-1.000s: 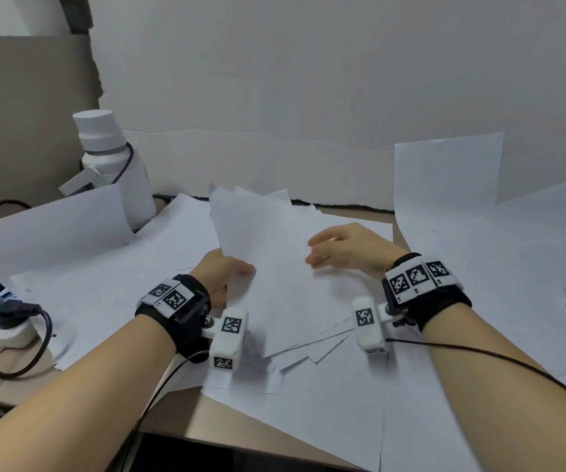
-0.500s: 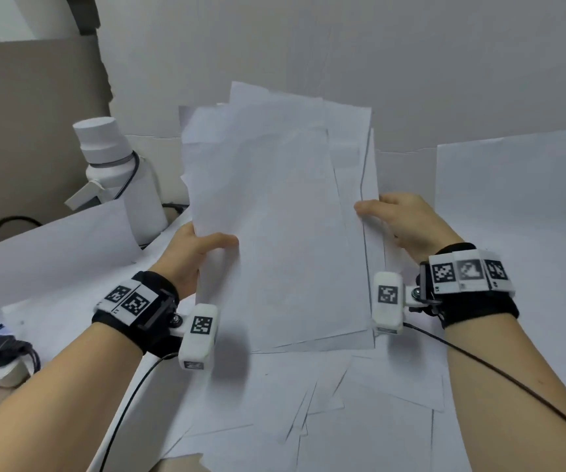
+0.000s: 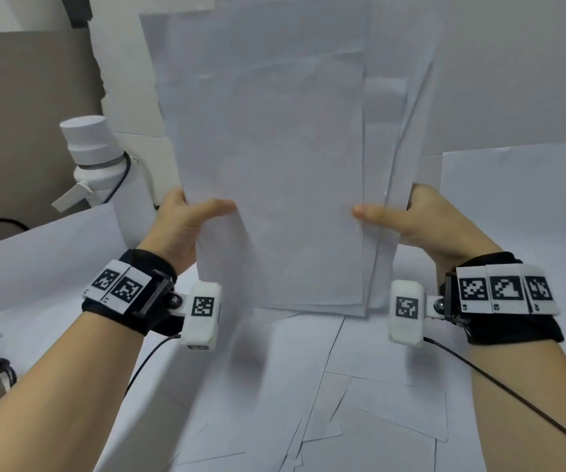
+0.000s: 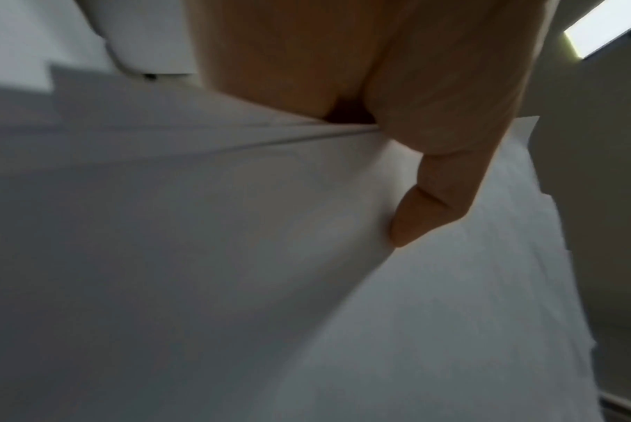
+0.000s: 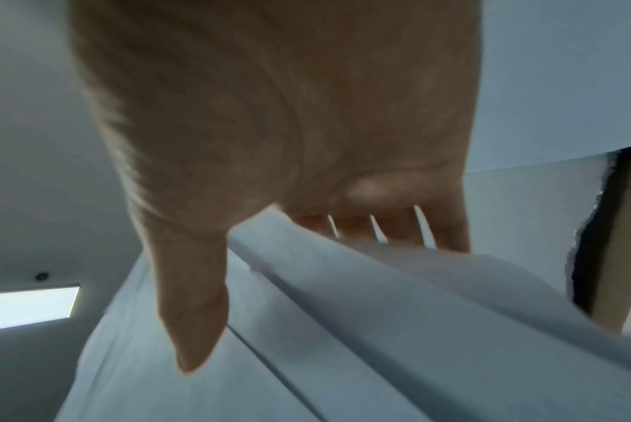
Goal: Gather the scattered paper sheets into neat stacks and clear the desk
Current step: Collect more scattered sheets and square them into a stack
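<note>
Now the uneven bundle of white paper sheets [image 3: 274,172] stands upright above the surface [image 3: 36,267], raised since a second ago, left hand [image 3: 186,223] and right hand [image 3: 421,223] fingers pinching its sides; squaring its edges looks next, with loose white sheets [image 3: 360,403] still scattered below.

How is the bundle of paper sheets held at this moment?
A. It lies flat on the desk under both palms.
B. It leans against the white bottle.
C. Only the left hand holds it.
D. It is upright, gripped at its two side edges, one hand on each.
D: the bundle of paper sheets stands upright, with the left hand gripping its left edge and the right hand its right edge.
</note>
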The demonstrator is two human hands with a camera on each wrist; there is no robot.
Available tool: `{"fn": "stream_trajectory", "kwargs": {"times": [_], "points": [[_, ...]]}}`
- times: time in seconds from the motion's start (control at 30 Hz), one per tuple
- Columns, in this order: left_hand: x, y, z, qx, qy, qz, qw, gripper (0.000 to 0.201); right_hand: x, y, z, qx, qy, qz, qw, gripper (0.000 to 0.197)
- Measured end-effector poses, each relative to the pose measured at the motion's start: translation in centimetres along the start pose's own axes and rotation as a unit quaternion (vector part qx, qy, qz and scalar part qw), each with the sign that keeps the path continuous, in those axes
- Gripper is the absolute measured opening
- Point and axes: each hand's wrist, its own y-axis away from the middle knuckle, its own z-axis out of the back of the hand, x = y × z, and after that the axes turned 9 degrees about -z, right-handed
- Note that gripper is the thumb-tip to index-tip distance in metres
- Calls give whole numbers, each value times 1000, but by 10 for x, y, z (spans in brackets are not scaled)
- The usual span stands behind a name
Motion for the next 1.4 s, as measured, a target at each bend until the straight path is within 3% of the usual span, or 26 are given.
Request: {"fn": "stream_trajectory", "kwargs": {"times": [0.07, 0.13, 0.2, 0.3, 0.5, 0.6, 0.87, 1.13, 1.27, 1.4], "points": [[-6, -4, -3, 13, -3, -14, 1000, 24, 11, 10, 2, -53, -33, 48, 997, 27], [-8, -6, -7, 29, -4, -20, 999, 26, 17, 15, 3, -59, -72, 88, 992, 15], [-9, -5, -15, 59, -3, -26, 998, 28, 22, 18, -2, -54, -91, 97, 990, 35], [-11, -3, -22, 92, -15, -32, 995, 35, 22, 14, -7, -84, -90, 115, 986, 49], [-9, -1, -5, 36, 21, -27, 999, 25, 21, 10, -11, -108, -55, 134, 984, 32], [-8, 1, -5, 46, 10, -35, 998, 33, 23, 12, -15, -77, -56, 132, 987, 24], [-34, -2, -23, 99, -85, -128, 983, 49, 36, 17, -22, -95, -51, 173, 979, 39], [-30, -7, -18, 64, -50, -115, 990, 24, 28, 11, -19, -85, -44, 135, 986, 43], [-21, -8, -20, 13, 55, -78, 995, 28, 19, 6, -21, -56, -71, 80, 993, 48], [-11, 1, -28, 26, 66, -64, 995, 40, 15, 5, -28, -20, -83, 58, 995, 37]]}}
